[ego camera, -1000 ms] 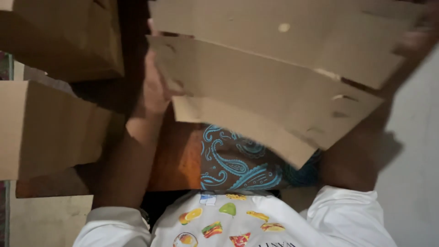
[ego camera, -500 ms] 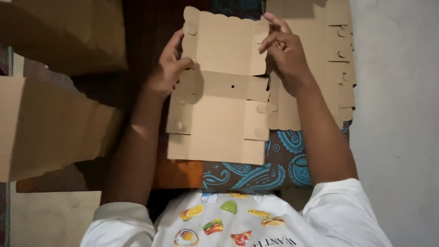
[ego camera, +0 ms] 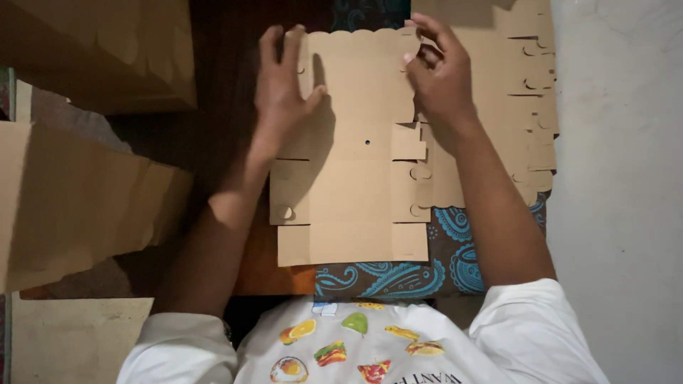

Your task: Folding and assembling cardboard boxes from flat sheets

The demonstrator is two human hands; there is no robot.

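Fingers [ego camera: 284, 53] of the left hand [ego camera: 281, 92] lie spread and flat on the upper left part of the flat cardboard box blank [ego camera: 348, 178], pressing it down. Right hand [ego camera: 441, 78] has its fingers [ego camera: 427, 28] curled, pinching the blank's scalloped top edge. That blank lies on a blue paisley cloth [ego camera: 398, 274], overlapping a stack of flat blanks [ego camera: 530, 107] to its right. Folded cardboard boxes [ego camera: 78, 192] crowd the left side.

a home box-folding spot: stacked cardboard boxes [ego camera: 85, 192], flat die-cut box blanks [ego camera: 498, 107], a paisley cloth [ego camera: 398, 274], plain wall [ego camera: 626, 178].
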